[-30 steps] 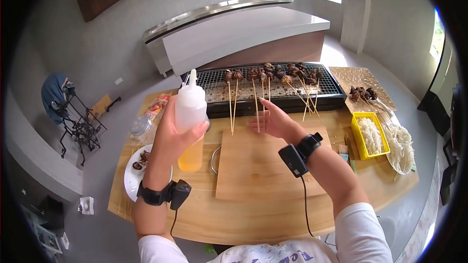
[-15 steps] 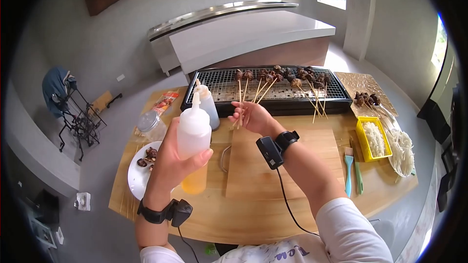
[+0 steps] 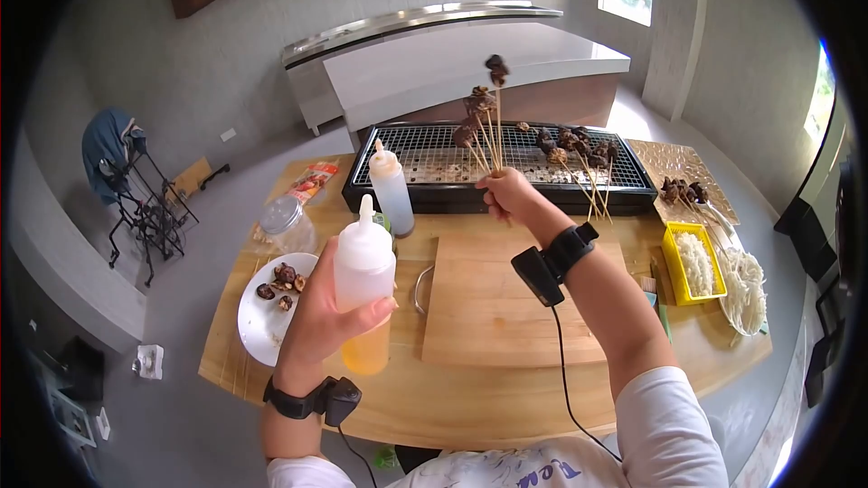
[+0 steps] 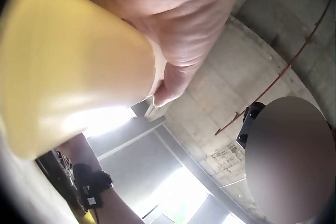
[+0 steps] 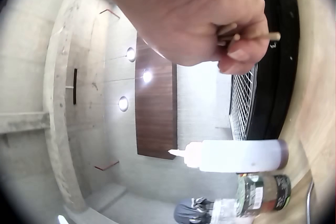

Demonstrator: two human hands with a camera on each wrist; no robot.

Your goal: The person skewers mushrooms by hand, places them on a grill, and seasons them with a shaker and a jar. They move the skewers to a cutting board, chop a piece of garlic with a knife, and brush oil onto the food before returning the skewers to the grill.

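My left hand [image 3: 318,321] grips a clear squeeze bottle [image 3: 365,262] with yellow liquid in its lower part, nozzle up, over the near left of the table. In the left wrist view the bottle [image 4: 68,66] fills the left side, against the palm. My right hand [image 3: 512,195] holds several wooden skewers bunched by their lower ends, at the grill's front edge. Dark browned mushroom-like pieces [image 3: 479,103] on them stand raised above the grill [image 3: 434,200]. In the right wrist view, curled fingers [image 5: 242,58] surround the sticks, whose ends poke out. More loaded skewers [image 3: 579,146] lie on the grill's right side.
A second squeeze bottle [image 3: 391,199] stands before the grill's left end. Nearby are a glass jar [image 3: 287,228] and a white plate [image 3: 256,333] with brown pieces. A wooden board [image 3: 515,307] lies in the middle; a yellow basket [image 3: 671,264] of white strands is right.
My right hand has gathered the skewers from the grill's left and middle into one bunch and raised their loaded ends off the grate. The left hand still holds its bottle, now slightly lower.
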